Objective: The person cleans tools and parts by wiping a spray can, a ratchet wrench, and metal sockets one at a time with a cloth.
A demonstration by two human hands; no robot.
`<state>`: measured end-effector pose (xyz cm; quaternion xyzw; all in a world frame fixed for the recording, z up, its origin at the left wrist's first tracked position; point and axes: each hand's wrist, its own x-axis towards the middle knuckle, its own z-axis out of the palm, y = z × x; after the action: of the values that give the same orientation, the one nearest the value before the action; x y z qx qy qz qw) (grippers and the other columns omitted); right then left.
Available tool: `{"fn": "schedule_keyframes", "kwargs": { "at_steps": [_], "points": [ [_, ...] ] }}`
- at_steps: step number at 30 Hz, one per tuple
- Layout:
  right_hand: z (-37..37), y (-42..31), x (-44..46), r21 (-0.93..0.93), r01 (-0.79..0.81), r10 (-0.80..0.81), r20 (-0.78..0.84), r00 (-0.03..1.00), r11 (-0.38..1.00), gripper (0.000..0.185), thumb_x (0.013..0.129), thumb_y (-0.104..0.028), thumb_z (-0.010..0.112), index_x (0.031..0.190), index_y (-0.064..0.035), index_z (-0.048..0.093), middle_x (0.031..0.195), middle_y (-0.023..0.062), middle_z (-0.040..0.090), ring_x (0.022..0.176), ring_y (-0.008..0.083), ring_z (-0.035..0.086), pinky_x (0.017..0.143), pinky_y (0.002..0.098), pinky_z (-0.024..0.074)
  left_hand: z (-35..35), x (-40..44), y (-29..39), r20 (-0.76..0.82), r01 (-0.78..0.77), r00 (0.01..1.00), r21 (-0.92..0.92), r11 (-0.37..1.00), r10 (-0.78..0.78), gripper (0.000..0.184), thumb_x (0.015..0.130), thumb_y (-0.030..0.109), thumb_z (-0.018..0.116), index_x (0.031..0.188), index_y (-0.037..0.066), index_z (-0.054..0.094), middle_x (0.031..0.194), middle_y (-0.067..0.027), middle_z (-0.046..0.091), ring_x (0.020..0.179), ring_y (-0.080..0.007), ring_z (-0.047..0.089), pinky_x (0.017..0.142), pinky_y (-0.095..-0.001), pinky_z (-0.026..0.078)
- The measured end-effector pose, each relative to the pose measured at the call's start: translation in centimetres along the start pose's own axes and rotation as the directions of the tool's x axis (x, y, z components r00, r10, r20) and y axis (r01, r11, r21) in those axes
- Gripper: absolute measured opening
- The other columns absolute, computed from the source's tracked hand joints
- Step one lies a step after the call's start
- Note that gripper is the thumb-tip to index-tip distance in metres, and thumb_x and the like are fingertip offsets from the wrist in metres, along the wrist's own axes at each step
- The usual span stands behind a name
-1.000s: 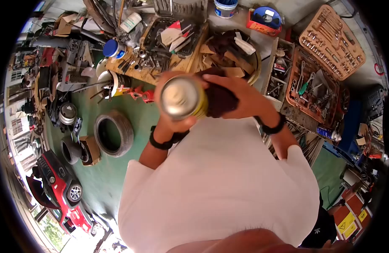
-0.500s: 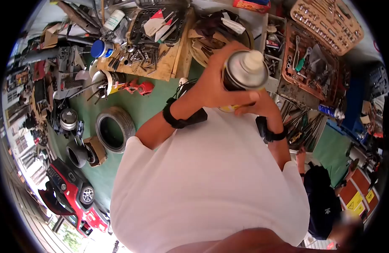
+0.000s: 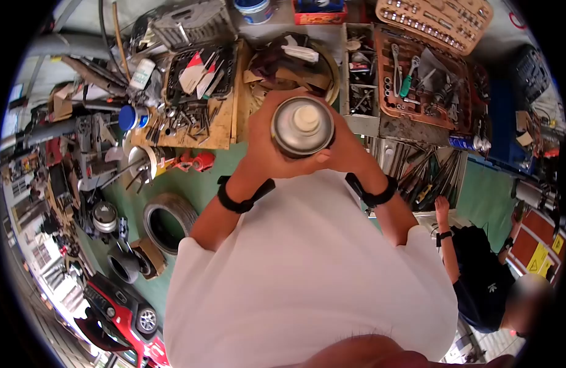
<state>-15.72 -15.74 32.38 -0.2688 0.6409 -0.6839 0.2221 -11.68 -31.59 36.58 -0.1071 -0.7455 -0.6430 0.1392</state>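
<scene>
The wooden bench backs a silver-topped, probably aerosol can.

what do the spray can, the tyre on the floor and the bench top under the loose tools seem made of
Spray can: likely metal, smooth and shiny, from the silvery glints on top; its pale nozzle looks like dull plastic.
Tyre: apparently rubber, matte, from its thick dark ring.
Bench top: probably wood, worn, from its stained tan surface.

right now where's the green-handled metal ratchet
The ratchet lies upper right in the head view, in the orange tool case, right of the silver spray can.
</scene>
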Motion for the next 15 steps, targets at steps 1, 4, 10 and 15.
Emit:
{"fn": "schedule_keyframes", "kwargs": {
  "at_steps": [1,4,10,15],
  "points": [
    [0.0,0.1,0.1,0.066,-0.022,0.022,0.008,1.0,0.998,0.103,0.051,-0.022,0.091,0.138,-0.0071,0.038,0.13,0.0099,0.05,0.12,0.0223,0.05,0.103,0.0362,0.038,-0.1,0.3,0.1,0.021,-0.035,0.999,0.099,0.994,0.034,0.076,0.06,0.043,0.083,0.112,-0.003,0.052,0.105,-0.0118,0.058,0.094,-0.0216,0.058,0.084,-0.0333,0.045],
    [-1.0,0.3,0.7,0.033,-0.07,0.061,0.233,0.971,0.997,0.107,0.045,-0.021,0.094,0.135,-0.0043,0.039,0.129,0.0096,0.051,0.119,0.0194,0.049,0.103,0.0336,0.0381,0.7,-0.1,0.9,-0.024,0.071,0.997,-0.155,0.985,-0.075,0.08,0.068,0.054,0.077,0.114,-0.002,0.042,0.096,-0.0161,0.058,0.089,-0.0224,0.06,0.079,-0.0342,0.049],
    [-1.0,1.8,-0.4,0.301,-0.135,0.045,0.289,0.956,0.944,0.104,0.048,-0.018,0.094,0.134,-0.0036,0.039,0.13,0.0094,0.051,0.121,0.0173,0.046,0.104,0.0332,0.0361,0.4,-0.4,1.0,-0.094,0.051,0.992,-0.312,0.949,-0.085,0.076,0.075,0.058,0.067,0.118,0.0,0.04,0.095,-0.019,0.057,0.091,-0.0258,0.058,0.08,-0.0387,0.048],
    [0.1,2.2,-3.7,0.566,-0.235,0.059,0.312,0.948,0.79,0.098,0.069,-0.026,0.084,0.143,-0.001,0.026,0.138,0.0074,0.043,0.124,0.0156,0.04,0.106,0.0325,0.0317,-1.2,0.6,2.0,-0.207,-0.084,0.977,-0.6,0.796,-0.052,0.081,0.07,0.065,0.064,0.114,0.001,0.041,0.094,-0.0204,0.056,0.087,-0.0281,0.056,0.079,-0.0382,0.046]
  ]
}}
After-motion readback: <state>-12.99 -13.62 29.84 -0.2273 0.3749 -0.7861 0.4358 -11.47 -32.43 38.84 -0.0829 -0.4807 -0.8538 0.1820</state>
